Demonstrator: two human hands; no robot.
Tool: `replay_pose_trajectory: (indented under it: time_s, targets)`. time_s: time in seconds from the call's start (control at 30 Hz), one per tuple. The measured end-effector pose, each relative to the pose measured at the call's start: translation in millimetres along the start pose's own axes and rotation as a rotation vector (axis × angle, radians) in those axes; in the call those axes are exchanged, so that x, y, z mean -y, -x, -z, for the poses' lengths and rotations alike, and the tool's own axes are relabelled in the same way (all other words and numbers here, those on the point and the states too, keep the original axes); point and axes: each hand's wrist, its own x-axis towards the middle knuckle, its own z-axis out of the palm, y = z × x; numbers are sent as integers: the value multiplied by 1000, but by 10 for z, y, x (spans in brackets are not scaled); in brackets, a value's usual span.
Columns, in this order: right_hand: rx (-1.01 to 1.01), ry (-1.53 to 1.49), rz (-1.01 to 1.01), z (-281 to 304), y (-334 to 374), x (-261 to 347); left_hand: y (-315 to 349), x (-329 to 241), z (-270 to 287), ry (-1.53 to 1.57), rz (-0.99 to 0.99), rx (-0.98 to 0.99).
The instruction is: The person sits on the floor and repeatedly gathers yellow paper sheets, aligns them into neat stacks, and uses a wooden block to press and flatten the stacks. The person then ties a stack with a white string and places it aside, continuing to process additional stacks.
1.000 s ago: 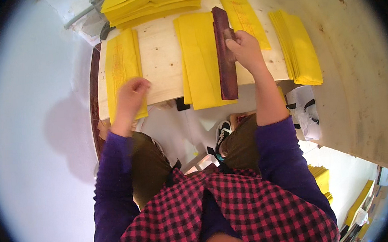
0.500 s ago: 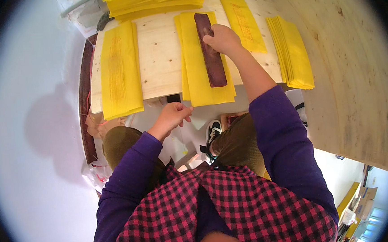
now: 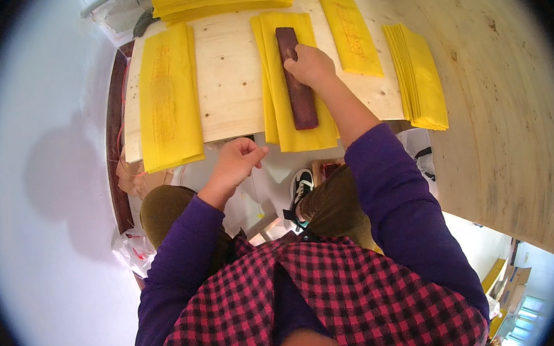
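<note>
My right hand [image 3: 312, 66] grips the handle of a long, dark red-brown wooden stamp block [image 3: 303, 107]. The block lies lengthwise along a stack of yellow sheets [image 3: 277, 125] in the middle of the table; whether it presses on them or hovers just above, I cannot tell. Below the table's front edge, left of that stack, my left hand [image 3: 233, 166] is closed with thumb and fingers together, and nothing shows in it. To the left, another yellow stack [image 3: 172, 97] bears a red stamped print on top.
The pale wooden tabletop [image 3: 228, 67] also carries a printed yellow sheet [image 3: 349, 33], a fanned yellow pile [image 3: 417, 76] at the right and a thick yellow stack [image 3: 223, 0] at the back. A plywood panel [image 3: 490, 100] rises at the right, a white wall [image 3: 48, 208] at the left.
The stamp block in my right hand has shifted slightly toward me and left on the stack. My left hand has drawn a little to the left, away from the stack's front edge.
</note>
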Motion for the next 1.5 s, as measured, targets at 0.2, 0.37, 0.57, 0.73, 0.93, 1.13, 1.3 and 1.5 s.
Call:
replay_pose_trajectory:
  time_s: [0.2,0.37,0.57,0.73,0.93,1.13,1.3,1.5]
  targets:
    - [-45,-52,12,-22,-18,-42,7,-55,25,133,-102,-88]
    - [-102,-165,47,59,38,-179,-3,6,31,141,-205,-135]
    - [-348,-777,-34,480,394,-580,-88,-97,87,183,-226,-157]
    - [-370,-1267,-166,515,726,-841,-383,-369,122,-8,-232,-119]
    - [-385,-1422,-174,426,763,-1005,-974,-746,15,-200,-142,-209]
    - [-394,-1411,-125,382,694,-1143,-1341,-782,-128,-250,-214,-306]
    - [-392,-1367,-125,413,722,-1264,-1405,-861,-220,-193,-284,-330]
    - [-437,-1390,-119,477,769,-1296,-1254,-1021,-167,113,-300,-216]
